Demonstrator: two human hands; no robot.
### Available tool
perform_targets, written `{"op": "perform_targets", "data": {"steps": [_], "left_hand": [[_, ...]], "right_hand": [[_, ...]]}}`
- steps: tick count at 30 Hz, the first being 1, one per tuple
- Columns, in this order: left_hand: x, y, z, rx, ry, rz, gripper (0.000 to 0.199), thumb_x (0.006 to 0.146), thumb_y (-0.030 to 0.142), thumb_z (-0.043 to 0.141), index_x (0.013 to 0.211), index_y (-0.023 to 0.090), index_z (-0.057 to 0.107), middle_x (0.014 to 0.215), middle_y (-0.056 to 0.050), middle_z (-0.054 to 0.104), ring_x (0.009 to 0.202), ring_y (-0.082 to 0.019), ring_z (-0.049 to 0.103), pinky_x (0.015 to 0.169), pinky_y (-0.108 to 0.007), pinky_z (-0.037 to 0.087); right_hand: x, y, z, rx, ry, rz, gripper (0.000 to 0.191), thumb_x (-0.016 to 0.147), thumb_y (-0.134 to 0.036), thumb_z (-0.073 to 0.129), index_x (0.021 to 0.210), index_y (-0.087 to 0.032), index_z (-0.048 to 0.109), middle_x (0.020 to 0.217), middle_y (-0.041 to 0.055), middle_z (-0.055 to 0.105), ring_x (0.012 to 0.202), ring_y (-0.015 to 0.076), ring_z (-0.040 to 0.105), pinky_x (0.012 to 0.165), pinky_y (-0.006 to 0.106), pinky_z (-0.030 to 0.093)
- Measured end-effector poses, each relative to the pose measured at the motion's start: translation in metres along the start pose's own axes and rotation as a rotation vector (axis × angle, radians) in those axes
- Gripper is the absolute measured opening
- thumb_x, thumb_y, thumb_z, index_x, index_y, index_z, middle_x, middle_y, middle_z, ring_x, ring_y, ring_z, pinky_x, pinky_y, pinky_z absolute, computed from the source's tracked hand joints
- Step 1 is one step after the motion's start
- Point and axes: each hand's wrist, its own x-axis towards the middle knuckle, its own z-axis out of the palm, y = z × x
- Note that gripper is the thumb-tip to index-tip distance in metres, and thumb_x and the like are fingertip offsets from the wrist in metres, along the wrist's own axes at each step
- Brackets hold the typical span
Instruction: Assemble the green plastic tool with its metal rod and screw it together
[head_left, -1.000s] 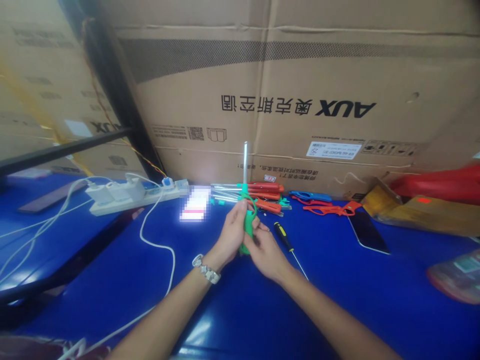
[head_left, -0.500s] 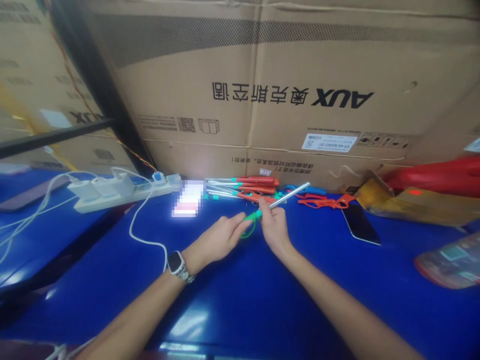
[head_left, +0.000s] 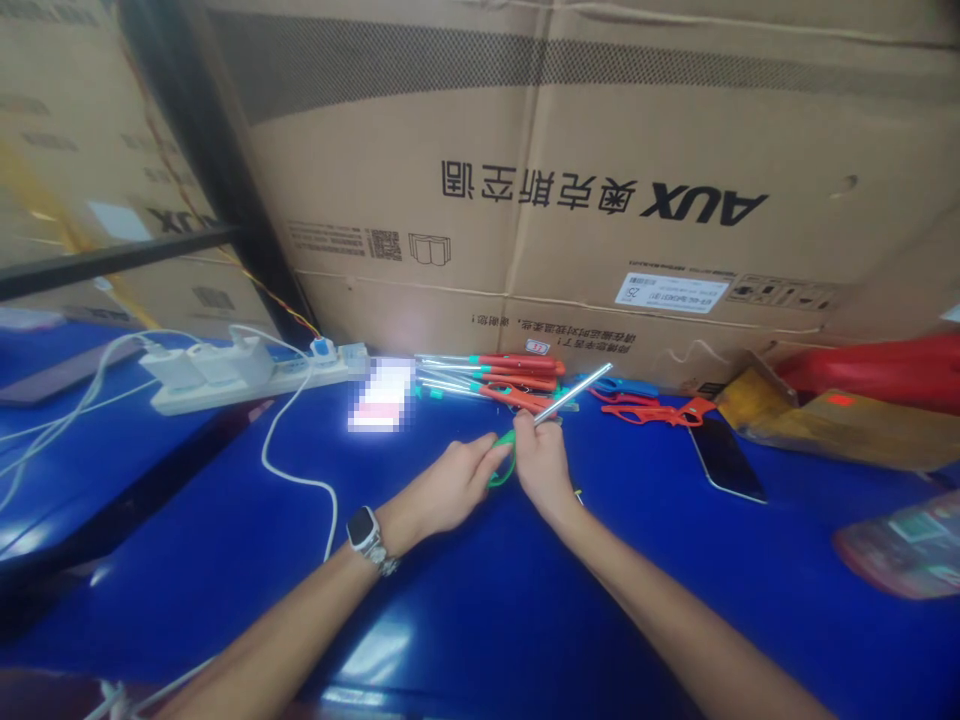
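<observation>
Held in front of me over the blue table is a long-nosed gas lighter [head_left: 576, 390] with a green handle and a silver metal barrel pointing up to the right. My left hand [head_left: 448, 487] is closed round the green handle, a watch on its wrist. Wrapped round the base of the barrel is my right hand [head_left: 543, 466], which hides the joint between barrel and handle. Just beyond my hands lies a pile of lighters [head_left: 517, 368] with red and orange handles, their barrels pointing left. Right of them are orange handle pieces [head_left: 654, 412] and a blue one [head_left: 616, 385].
A large cardboard box [head_left: 570, 130] stands behind the table [head_left: 465, 610]. To the left are a white power strip [head_left: 225, 385] with cables and a bright blurred screen [head_left: 382, 395]. A phone [head_left: 726, 460], an opened carton [head_left: 847, 420] and a clear plastic container [head_left: 907, 545] lie right.
My right hand has closed more fully round the barrel's base, its thumb now lower, and the light green collar is covered. The whole view has shifted slightly.
</observation>
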Motion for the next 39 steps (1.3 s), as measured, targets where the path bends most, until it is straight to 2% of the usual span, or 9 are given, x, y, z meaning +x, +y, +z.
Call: {"op": "perform_targets", "data": {"steps": [7, 13, 20, 26, 28, 29, 33, 36, 39], "left_hand": [[0.000, -0.003, -0.002, 0.242, 0.023, 0.005, 0.038, 0.101, 0.049, 0.034, 0.088, 0.023, 0.058, 0.063, -0.001, 0.055, 0.055, -0.018, 0.052, 0.056, -0.028, 0.031], [0.004, -0.001, -0.014, 0.200, -0.035, -0.006, 0.041, 0.101, 0.054, 0.028, 0.085, 0.023, 0.049, 0.059, 0.002, 0.056, 0.049, -0.016, 0.053, 0.052, -0.026, 0.031], [0.002, -0.003, -0.022, 0.559, 0.029, 0.081, 0.044, 0.087, 0.064, 0.054, 0.103, 0.023, 0.051, 0.085, -0.005, 0.068, 0.073, -0.027, 0.066, 0.059, -0.028, 0.037], [0.000, -0.002, -0.017, 0.554, -0.030, 0.092, 0.032, 0.098, 0.051, 0.039, 0.105, 0.023, 0.051, 0.092, -0.007, 0.066, 0.079, -0.025, 0.065, 0.066, -0.030, 0.044], [0.001, -0.004, -0.017, 0.535, -0.043, 0.086, 0.032, 0.100, 0.048, 0.037, 0.107, 0.021, 0.052, 0.091, -0.007, 0.065, 0.081, -0.025, 0.064, 0.070, -0.033, 0.047], [0.001, -0.006, -0.017, 0.525, -0.052, 0.090, 0.032, 0.100, 0.048, 0.037, 0.110, 0.021, 0.053, 0.093, -0.007, 0.064, 0.084, -0.024, 0.063, 0.073, -0.034, 0.048], [0.003, -0.011, -0.014, 0.552, -0.080, 0.115, 0.041, 0.101, 0.046, 0.036, 0.134, 0.025, 0.049, 0.115, -0.010, 0.059, 0.094, -0.024, 0.062, 0.084, -0.038, 0.050], [0.005, -0.014, -0.008, 0.614, -0.060, 0.142, 0.043, 0.101, 0.045, 0.035, 0.138, 0.027, 0.049, 0.117, -0.010, 0.056, 0.101, -0.026, 0.059, 0.090, -0.041, 0.048], [0.008, -0.017, -0.003, 0.683, -0.016, 0.173, 0.041, 0.101, 0.044, 0.039, 0.134, 0.025, 0.054, 0.112, -0.010, 0.058, 0.103, -0.027, 0.054, 0.092, -0.043, 0.045]], "right_hand": [[-0.003, -0.002, -0.004, -0.046, -0.042, 0.031, 0.044, 0.083, -0.050, 0.035, 0.047, -0.024, 0.032, 0.044, -0.0018, 0.033, 0.044, 0.0113, 0.033, 0.044, 0.027, 0.024], [0.005, 0.012, -0.001, 0.105, -0.149, 0.177, 0.050, 0.085, -0.062, 0.040, 0.051, -0.026, 0.034, 0.043, -0.0053, 0.029, 0.040, 0.0109, 0.029, 0.040, 0.025, 0.025], [0.001, 0.007, 0.005, 0.249, -0.245, 0.402, 0.058, 0.084, -0.071, 0.047, 0.053, -0.024, 0.032, 0.044, -0.0060, 0.033, 0.036, 0.0085, 0.033, 0.033, 0.020, 0.022], [0.000, -0.008, -0.031, 0.226, -0.599, 0.623, 0.063, 0.079, -0.080, 0.045, 0.054, -0.023, 0.035, 0.041, -0.0105, 0.024, 0.034, 0.0046, 0.016, 0.034, 0.017, 0.009], [-0.002, -0.007, -0.052, 0.094, -0.683, 0.560, 0.059, 0.079, -0.076, 0.051, 0.056, -0.022, 0.041, 0.041, -0.0104, 0.025, 0.036, 0.0059, 0.019, 0.036, 0.019, 0.011], [-0.003, -0.005, -0.062, 0.002, -0.641, 0.481, 0.056, 0.078, -0.072, 0.054, 0.056, -0.022, 0.041, 0.042, -0.0098, 0.026, 0.037, 0.0067, 0.021, 0.037, 0.020, 0.012], [-0.012, 0.006, -0.089, -0.530, -0.300, 0.113, 0.043, 0.080, -0.049, 0.063, 0.057, -0.021, 0.040, 0.050, -0.0040, 0.043, 0.047, 0.0104, 0.037, 0.047, 0.024, 0.024], [-0.016, 0.012, -0.093, -0.843, -0.231, 0.078, 0.033, 0.078, -0.050, 0.067, 0.069, -0.022, 0.050, 0.061, 0.0013, 0.056, 0.055, 0.0169, 0.050, 0.052, 0.028, 0.025], [-0.016, 0.014, -0.091, -0.916, -0.284, 0.077, 0.028, 0.081, -0.047, 0.064, 0.075, -0.022, 0.055, 0.070, 0.0050, 0.062, 0.063, 0.0204, 0.057, 0.054, 0.028, 0.026]]}}
